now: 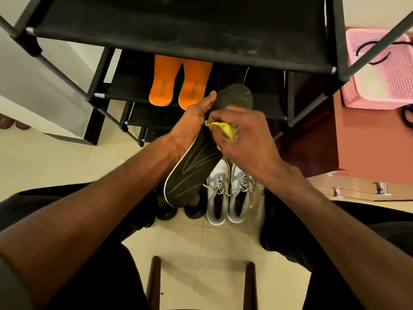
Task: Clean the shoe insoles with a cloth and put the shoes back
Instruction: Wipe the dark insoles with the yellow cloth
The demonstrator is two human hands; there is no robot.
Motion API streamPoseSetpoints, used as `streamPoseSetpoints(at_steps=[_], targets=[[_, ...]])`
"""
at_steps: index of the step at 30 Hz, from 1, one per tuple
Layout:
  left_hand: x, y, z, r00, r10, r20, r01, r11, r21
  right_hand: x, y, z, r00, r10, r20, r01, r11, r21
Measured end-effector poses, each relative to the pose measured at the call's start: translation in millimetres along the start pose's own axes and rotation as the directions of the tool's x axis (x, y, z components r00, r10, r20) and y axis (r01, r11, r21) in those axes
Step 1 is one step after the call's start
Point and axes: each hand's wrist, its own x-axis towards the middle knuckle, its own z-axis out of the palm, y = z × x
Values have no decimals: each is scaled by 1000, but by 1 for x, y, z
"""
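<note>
Nearest, a dark wooden stool frame [201, 285] sits low between the person's knees, and both bare forearms reach forward from the lower corners over the pale tiled floor [55, 157]. Beyond the knees a pair of grey and white sneakers [228, 193] stands on the floor, toes pointing away, with a pair of dark shoes [178, 209] just beside them on the left. Above these, the left hand [190, 124] is turned palm up beneath a black insole [194, 166], cradling it along its left edge, thumb stretched up against the edge near the insole's far end; its other fingers are hidden under the insole. The insole tilts, heel toward the person, toe toward the rack. The right hand [243, 135] arches over the insole's middle, fingers curled and pinching a bunched yellow cloth [221, 128] against the surface. Farther on, two orange insoles [178, 83] lie side by side on a lower shelf of the black shoe rack [178, 34]. A pink perforated basket [384, 70] sits off to the far right.
</note>
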Motion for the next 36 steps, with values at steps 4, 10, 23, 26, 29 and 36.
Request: streamPoseSetpoints(at_steps=[4, 10, 23, 26, 29, 36], targets=[[-2, 3, -2, 985, -118, 128, 120, 993, -4, 9, 26, -17, 998, 51, -33, -57, 968, -243], [-7, 7, 12, 991, -103, 82, 107, 993, -51, 4, 8, -7, 998, 31, -59, -34, 999, -39], [-12, 8, 7, 997, -76, -22, 75, 996, -48, -2, 4, -7, 989, -136, 54, 137, 990, -13], [-11, 10, 9, 997, -66, 32, 67, 997, -25, 10, 20, -18, 999, 30, -40, -35, 990, -135], [-10, 8, 14, 991, -78, 108, 81, 996, -24, 16, 29, -30, 957, 252, -144, -265, 961, -82], [-8, 9, 18, 993, -78, 89, 82, 995, -47, 3, 1, -13, 996, 55, -73, -49, 996, 80]])
